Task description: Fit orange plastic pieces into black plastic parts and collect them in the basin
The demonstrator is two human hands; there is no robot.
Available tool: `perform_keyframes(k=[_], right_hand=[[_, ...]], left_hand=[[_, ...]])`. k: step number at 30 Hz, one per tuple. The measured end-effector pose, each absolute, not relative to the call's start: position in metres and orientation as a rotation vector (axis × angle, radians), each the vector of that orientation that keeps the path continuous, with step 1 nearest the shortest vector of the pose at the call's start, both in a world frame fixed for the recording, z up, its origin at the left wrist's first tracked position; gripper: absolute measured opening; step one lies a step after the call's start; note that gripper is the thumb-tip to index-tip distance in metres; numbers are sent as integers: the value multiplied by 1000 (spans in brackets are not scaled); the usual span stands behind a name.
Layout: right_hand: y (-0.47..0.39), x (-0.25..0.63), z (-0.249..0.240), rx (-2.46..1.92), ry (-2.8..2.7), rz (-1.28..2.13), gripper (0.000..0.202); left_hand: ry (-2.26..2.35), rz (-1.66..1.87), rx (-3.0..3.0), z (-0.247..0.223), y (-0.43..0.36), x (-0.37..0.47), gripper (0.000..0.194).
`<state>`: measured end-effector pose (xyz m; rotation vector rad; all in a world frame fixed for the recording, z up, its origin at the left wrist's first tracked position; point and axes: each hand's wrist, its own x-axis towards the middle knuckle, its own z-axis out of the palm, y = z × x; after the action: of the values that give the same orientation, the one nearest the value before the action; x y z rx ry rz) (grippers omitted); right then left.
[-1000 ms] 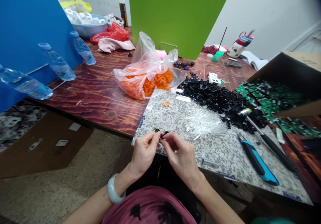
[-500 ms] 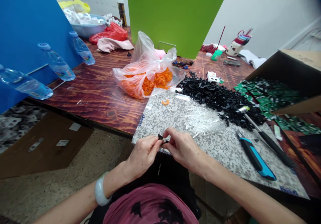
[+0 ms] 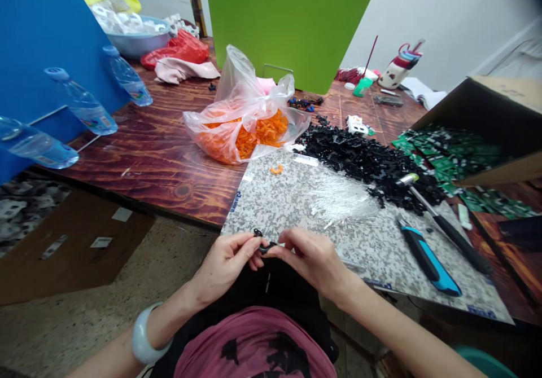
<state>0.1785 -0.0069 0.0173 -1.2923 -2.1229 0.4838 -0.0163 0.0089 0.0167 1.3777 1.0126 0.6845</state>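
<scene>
Just off the near edge of the speckled board [image 3: 271, 197], both hands meet at a small black part [image 3: 266, 247]. My left hand [image 3: 228, 262] pinches its left side between thumb and fingers. My right hand [image 3: 311, 256] holds its right end, fingers curled. Beyond them on the board lie one small orange piece [image 3: 276, 170] and a spread of thin clear strands [image 3: 341, 200]. A large pile of black parts [image 3: 359, 155] covers the board's far right.
A clear bag of orange pieces [image 3: 241, 132] stands behind the board. Cutters with blue-black handles [image 3: 429, 259] and a black-handled hammer [image 3: 459, 242] lie at right, near a carton [image 3: 508, 93] of green boards. Three bottles [image 3: 87, 107] lean at left.
The hands have drawn slightly apart and more of the black part shows between them. My left hand has shifted left and down. The whole view has moved a little.
</scene>
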Motion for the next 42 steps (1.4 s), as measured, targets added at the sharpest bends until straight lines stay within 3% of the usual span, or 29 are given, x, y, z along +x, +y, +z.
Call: perform_keyframes(k=[9, 33, 42], right_hand=[[-15, 169, 6, -1302, -1999, 421, 17], [-13, 159, 3, -1292, -1414, 1219, 20], [-12, 158, 5, -1328, -1424, 1201, 21]], left_hand=[[1037, 785, 1297, 10, 8, -14, 23], [994, 817, 1106, 5, 5, -13, 28], [1007, 867, 1017, 1, 6, -9, 26]])
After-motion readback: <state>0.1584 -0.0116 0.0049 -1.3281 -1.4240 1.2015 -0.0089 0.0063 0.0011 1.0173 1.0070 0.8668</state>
